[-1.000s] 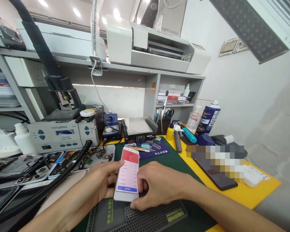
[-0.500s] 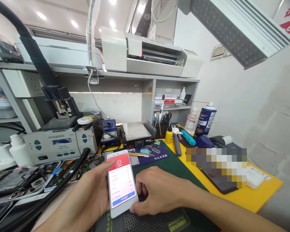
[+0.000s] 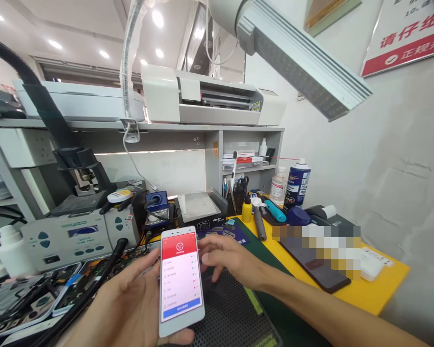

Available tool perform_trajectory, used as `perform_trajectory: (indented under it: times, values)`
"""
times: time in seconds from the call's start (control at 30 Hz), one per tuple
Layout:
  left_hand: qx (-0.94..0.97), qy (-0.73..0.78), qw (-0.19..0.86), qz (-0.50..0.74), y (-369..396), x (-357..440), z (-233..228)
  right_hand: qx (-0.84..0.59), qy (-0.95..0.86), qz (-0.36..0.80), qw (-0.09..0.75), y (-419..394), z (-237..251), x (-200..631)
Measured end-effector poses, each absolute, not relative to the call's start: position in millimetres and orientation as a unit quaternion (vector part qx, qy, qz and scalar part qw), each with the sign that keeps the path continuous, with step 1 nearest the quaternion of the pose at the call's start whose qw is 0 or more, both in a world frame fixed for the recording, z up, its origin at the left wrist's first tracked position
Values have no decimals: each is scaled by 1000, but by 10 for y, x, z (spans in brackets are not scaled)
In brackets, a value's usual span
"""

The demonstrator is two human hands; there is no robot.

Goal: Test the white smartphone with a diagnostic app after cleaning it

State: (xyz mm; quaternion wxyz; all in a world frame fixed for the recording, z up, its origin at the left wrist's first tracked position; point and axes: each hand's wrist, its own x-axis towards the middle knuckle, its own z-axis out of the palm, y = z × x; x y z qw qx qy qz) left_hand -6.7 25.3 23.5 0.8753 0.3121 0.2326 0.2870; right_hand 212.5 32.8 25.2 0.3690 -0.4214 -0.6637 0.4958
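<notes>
A white smartphone lies tilted in my left hand, which cradles it from below and along its left edge. Its lit screen has a red band with a sad face, a list with small coloured dots, and a blue button at the bottom. My right hand is beside the phone's upper right edge, its fingers apart and slightly bent, holding nothing. Whether a fingertip touches the edge, I cannot tell. Beneath both hands is a dark perforated mat on a green mat.
On the left stand a hot-air station and opened phone parts, crossed by a black hose. Behind are a heating plate and a yellow bottle. At right lie a dark phone and a spray can.
My right hand has moved up from the phone's lower right edge to its upper right, and its fingers have spread. My left thumb has come off the screen. The camera view has shifted.
</notes>
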Motion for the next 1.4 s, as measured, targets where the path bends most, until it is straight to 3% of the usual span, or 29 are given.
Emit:
perform_trajectory:
  times: [0.17,0.57,1.4]
  values:
    - [318,162,900,250,222,-16,222,-376,-564,595,432,361,239,2080]
    - [324,96,917,211,224,-1,208,-396,-530,598,453,339,219,2062]
    - [281,111,929,215,194,18,220,-405,-533,593,447,342,198,2062]
